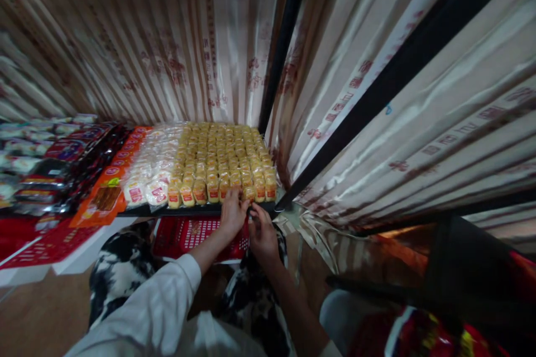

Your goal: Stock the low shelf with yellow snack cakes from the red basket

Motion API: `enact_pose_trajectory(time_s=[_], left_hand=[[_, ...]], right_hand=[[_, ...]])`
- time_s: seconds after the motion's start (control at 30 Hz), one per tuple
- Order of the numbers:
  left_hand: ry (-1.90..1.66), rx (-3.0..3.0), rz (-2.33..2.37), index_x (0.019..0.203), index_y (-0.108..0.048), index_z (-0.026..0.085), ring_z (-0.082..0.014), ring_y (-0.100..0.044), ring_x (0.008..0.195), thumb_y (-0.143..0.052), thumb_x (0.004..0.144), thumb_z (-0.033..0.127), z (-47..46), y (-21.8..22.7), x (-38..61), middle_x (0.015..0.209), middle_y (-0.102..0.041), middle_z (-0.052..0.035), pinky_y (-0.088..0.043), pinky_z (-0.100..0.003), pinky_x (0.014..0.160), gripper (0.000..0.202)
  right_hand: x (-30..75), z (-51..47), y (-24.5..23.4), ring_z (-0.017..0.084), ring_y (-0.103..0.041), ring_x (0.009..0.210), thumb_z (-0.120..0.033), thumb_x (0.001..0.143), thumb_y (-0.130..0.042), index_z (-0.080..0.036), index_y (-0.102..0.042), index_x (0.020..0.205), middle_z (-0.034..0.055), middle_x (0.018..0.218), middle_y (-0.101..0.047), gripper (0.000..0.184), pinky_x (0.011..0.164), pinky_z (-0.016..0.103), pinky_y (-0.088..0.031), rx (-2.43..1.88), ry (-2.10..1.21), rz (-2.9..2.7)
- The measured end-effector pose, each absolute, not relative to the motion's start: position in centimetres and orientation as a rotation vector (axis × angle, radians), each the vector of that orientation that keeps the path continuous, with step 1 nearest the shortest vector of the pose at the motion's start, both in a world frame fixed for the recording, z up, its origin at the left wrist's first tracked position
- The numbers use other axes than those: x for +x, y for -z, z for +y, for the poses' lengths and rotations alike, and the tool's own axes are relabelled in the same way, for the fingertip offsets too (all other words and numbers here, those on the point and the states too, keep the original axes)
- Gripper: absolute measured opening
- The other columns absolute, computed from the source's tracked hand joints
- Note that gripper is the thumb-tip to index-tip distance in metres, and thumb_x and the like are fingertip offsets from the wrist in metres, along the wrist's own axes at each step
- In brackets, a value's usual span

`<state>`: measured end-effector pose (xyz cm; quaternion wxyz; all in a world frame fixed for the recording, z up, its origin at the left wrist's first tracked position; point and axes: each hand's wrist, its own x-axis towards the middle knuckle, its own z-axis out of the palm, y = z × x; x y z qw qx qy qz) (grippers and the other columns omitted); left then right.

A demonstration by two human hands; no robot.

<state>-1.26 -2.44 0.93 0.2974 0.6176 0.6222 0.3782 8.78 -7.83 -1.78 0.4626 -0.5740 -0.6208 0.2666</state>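
Note:
My left hand [233,213] rests at the front edge of a low dark shelf [196,211], fingers curled onto the front row of small yellow packaged snacks [221,156]. Just to its right, my right hand [263,234] is below the shelf edge with its fingers bent; what they hold, if anything, is hidden. Several rows of the yellow packs fill the shelf's right part. A red plastic basket [190,234] sits under my hands, between my knees.
Clear-wrapped white snack packs [153,170], orange packets [109,189] and dark packets [62,162] fill the shelf to the left. Shiny printed curtains [167,44] hang behind and to the right, with black frame poles [285,39] crossing them. The floor is brown.

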Motion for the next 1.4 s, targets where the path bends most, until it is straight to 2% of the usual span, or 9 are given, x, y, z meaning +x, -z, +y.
enact_pose_trajectory(time_s=[0.1,0.3,0.5,0.67,0.73,0.83,0.97,1.1,1.4], left_hand=[[-0.997,1.655,1.704,0.098,-0.051,0.016,-0.0164,-0.053,0.081,-0.051,0.078,0.019,-2.5,-0.5,-0.9,0.100,-0.050,-0.0084,-0.046,-0.030,0.075,0.020],[-1.079,1.630,1.726,0.113,-0.042,0.015,-0.0159,-0.052,0.080,-0.049,0.079,0.018,-2.5,0.2,-0.9,0.091,-0.051,-0.0055,-0.045,-0.030,0.077,0.035],[-1.052,1.721,1.720,0.101,-0.046,0.016,-0.0147,-0.052,0.080,-0.044,0.081,0.017,-3.5,0.8,-1.5,0.088,-0.049,-0.0043,-0.044,-0.028,0.077,0.020],[-0.884,1.952,1.692,0.105,-0.049,0.017,-0.0172,-0.053,0.089,-0.037,0.086,0.018,-4.2,0.9,-1.9,0.099,-0.049,-0.0084,-0.045,-0.029,0.080,0.022],[-0.798,2.047,1.674,0.108,-0.050,0.018,-0.0175,-0.054,0.092,-0.034,0.088,0.021,-4.2,1.1,-1.9,0.103,-0.050,-0.0087,-0.045,-0.028,0.082,0.026],[-0.674,2.176,1.650,0.116,-0.049,0.020,-0.0172,-0.055,0.095,-0.030,0.091,0.025,-4.0,1.5,-2.0,0.109,-0.051,-0.0081,-0.044,-0.027,0.083,0.032],[-0.606,2.262,1.643,0.122,-0.045,0.019,-0.0179,-0.054,0.099,-0.027,0.091,0.024,-3.9,2.1,-2.0,0.116,-0.051,-0.0090,-0.044,-0.027,0.083,0.036],[-0.638,2.299,1.639,0.124,-0.045,0.017,-0.0192,-0.054,0.101,-0.030,0.090,0.022,-3.9,2.3,-1.9,0.117,-0.052,-0.0104,-0.045,-0.028,0.082,0.037],[-0.698,2.413,1.657,0.123,-0.045,0.019,-0.0161,-0.056,0.097,-0.034,0.089,0.018,-3.5,3.0,-1.9,0.111,-0.055,-0.0081,-0.048,-0.025,0.078,0.036]], right_hand=[[8.6,-7.5,2.2,0.018,-0.058,0.098,-0.025,0.083,-0.040,-0.017,-0.048,0.121,0.0132,0.116,-0.052,0.040,0.087,0.035,-0.048,-1.398,-0.648,-1.544],[8.3,-6.8,3.1,0.021,-0.051,0.110,-0.021,0.082,-0.039,-0.016,-0.048,0.121,0.0138,0.119,-0.051,0.041,0.094,0.038,-0.044,-1.394,-0.594,-1.584],[8.4,-6.8,3.3,0.019,-0.050,0.109,-0.023,0.084,-0.036,-0.017,-0.052,0.115,0.0120,0.113,-0.055,0.035,0.097,0.039,-0.040,-1.381,-0.457,-1.584],[8.5,-7.1,3.6,0.020,-0.043,0.119,-0.025,0.088,-0.032,-0.016,-0.053,0.115,0.0140,0.126,-0.046,0.035,0.100,0.041,-0.036,-1.454,-0.366,-1.554],[8.4,-7.0,3.7,0.021,-0.036,0.126,-0.025,0.089,-0.031,-0.017,-0.048,0.122,0.0131,0.134,-0.038,0.038,0.102,0.043,-0.034,-1.471,-0.338,-1.574],[8.3,-6.5,3.7,0.023,-0.019,0.135,-0.023,0.089,-0.029,-0.018,-0.028,0.137,0.0120,0.145,-0.020,0.048,0.105,0.048,-0.028,-1.473,-0.271,-1.621],[8.1,-5.5,3.8,0.026,-0.004,0.137,-0.020,0.088,-0.027,-0.016,-0.011,0.142,0.0126,0.148,-0.006,0.056,0.105,0.054,-0.023,-1.512,-0.176,-1.624],[7.8,-4.7,4.1,0.026,-0.004,0.137,-0.018,0.086,-0.031,-0.016,-0.011,0.142,0.0125,0.149,-0.003,0.059,0.104,0.054,-0.024,-1.548,-0.125,-1.630],[8.2,-4.0,4.5,0.024,-0.013,0.136,-0.012,0.082,-0.033,-0.015,-0.012,0.142,0.0137,0.146,-0.015,0.063,0.104,0.050,-0.027,-1.539,-0.088,-1.672]])
